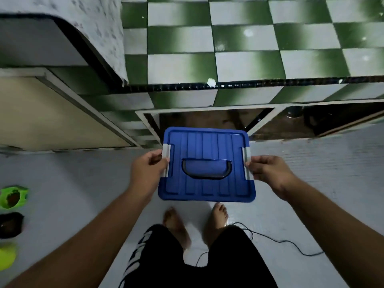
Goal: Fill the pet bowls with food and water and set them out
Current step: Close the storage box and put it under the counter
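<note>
- The person is standing barefoot and holding a blue lidded box (207, 146) out in front, roughly level and squarely between the two hands.
- The left hand (148, 169) is gripping the box's left edge, with fingers curled at the pale left clip (166, 161). The right hand (268, 173) is doing the same at the right clip (247, 163). Both hands are grasping the box and neither is free.
- The lid's recessed handle (206, 169) is running across from one hand towards the other, lying flat and untouched. The lid is sitting closed, so I cannot tell what is inside.
- Beyond the fingertips, past the box's far edge, a low cupboard (207, 121) is standing open.
- Well off to the left-hand side, down on the floor, three blurred bowl shapes are lying in a row. There is a green bowl (13, 197) with something dark in it, then a black bowl (10, 224), then a yellow-green bowl (7, 256) closest to the person's body.
- The bowls are lying left of both hands and well below them. The left hand is the nearer one, while the right has the whole box between it and them.
- As I judge it, the box is going to need carrying leftward and down before either clip can be popped.
- A thin dark cable (280, 242) is trailing on the floor below the right hand, near the feet, and could snag a step.
</note>
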`<move>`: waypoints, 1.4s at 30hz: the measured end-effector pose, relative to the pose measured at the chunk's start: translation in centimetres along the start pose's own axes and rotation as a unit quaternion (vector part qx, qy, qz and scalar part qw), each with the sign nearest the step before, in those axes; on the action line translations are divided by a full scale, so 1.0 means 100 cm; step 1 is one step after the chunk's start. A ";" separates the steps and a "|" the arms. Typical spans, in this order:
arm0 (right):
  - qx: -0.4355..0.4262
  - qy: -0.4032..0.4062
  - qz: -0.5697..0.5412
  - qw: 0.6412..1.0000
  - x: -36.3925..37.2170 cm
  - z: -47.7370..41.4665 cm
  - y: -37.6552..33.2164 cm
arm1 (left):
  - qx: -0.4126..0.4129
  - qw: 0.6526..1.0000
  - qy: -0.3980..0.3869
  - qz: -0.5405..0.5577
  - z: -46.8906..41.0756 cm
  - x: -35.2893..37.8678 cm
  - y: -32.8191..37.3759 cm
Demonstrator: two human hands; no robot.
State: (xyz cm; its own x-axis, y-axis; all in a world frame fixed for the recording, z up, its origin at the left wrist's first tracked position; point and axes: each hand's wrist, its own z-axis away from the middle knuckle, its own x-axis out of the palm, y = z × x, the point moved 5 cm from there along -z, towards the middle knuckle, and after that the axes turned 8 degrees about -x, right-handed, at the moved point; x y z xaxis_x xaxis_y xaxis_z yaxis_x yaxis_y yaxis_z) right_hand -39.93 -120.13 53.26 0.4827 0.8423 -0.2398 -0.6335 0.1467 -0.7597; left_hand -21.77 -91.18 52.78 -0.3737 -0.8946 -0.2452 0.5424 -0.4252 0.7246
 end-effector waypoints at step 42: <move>-0.146 -0.001 0.247 0.958 0.148 -0.447 0.135 | 0.174 0.901 0.076 -0.391 -0.447 0.171 -0.112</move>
State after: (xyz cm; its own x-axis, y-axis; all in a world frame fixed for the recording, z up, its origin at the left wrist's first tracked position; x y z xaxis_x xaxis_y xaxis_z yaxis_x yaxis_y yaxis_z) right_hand -14.24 -128.88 12.45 0.1663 0.7728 -0.6125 -0.5886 -0.4206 -0.6904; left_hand -0.57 -107.83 11.64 -0.4167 -0.3603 -0.8346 -0.1201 -0.8882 0.4434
